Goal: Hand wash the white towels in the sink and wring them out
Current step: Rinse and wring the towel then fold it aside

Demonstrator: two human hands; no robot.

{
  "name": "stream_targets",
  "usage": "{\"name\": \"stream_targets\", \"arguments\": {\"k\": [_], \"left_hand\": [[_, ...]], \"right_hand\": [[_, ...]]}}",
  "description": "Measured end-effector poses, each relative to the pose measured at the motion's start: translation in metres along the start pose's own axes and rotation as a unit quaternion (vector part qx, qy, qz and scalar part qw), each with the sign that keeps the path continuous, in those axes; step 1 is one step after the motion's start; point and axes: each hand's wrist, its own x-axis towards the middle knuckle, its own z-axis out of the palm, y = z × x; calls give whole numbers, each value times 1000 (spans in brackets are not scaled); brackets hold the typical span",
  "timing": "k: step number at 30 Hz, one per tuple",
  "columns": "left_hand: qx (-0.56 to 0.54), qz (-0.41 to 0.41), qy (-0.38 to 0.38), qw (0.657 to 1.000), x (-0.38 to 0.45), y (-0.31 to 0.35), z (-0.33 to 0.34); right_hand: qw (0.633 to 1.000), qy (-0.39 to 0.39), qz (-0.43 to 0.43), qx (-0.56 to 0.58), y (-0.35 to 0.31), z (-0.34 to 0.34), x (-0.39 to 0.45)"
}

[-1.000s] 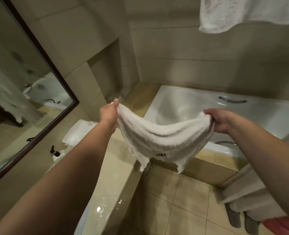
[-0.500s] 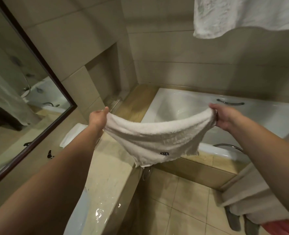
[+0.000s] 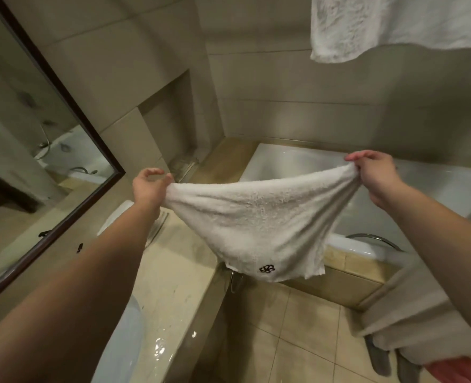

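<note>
I hold a small white towel (image 3: 259,225) stretched out in the air between both hands, above the counter edge and the floor. It sags in the middle and has a small dark embroidered mark near its lower hem. My left hand (image 3: 150,186) pinches its left corner. My right hand (image 3: 373,172) grips its right corner. A second white towel (image 3: 389,26) hangs overhead at the top right. Part of the white sink (image 3: 121,349) shows at the bottom left, under my left arm.
A wet beige counter (image 3: 173,286) runs below my left arm, with a folded white cloth (image 3: 118,214) on it. A framed mirror (image 3: 35,150) fills the left wall. A white bathtub (image 3: 298,161) lies ahead. Beige fabric (image 3: 411,313) and grey slippers (image 3: 378,360) stand at the right on the tiled floor.
Both hands have moved apart and upward, pulling the towel wider and flatter. The view has tilted up, so the hanging towel shows more.
</note>
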Motion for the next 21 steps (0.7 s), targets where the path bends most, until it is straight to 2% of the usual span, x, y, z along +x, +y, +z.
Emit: {"name": "stream_targets", "arguments": {"k": [4, 7, 9, 11, 12, 14, 16, 21], "left_hand": [[-1, -2, -106, 994, -2, 5, -12], [23, -28, -210, 977, -6, 10, -26], [92, -19, -255, 962, -4, 10, -34], [204, 33, -238, 949, -2, 10, -38], [244, 56, -223, 942, -1, 10, -39], [279, 89, -211, 933, -4, 12, -39], [293, 120, -203, 926, -8, 15, -39], [303, 169, -193, 918, -10, 20, -45]], "right_hand": [[994, -60, -41, -80, -3, -11, -10], [984, -107, -79, -118, -4, -18, -15], [970, -146, -97, -166, -8, -21, -15], [940, -189, -134, -249, -13, -23, -16], [914, -212, -162, -305, -15, -24, -16], [853, -248, -204, -411, -20, -25, -20], [814, -262, -222, -468, -21, -25, -20], [786, -236, -255, -511, -19, -17, -15]]}}
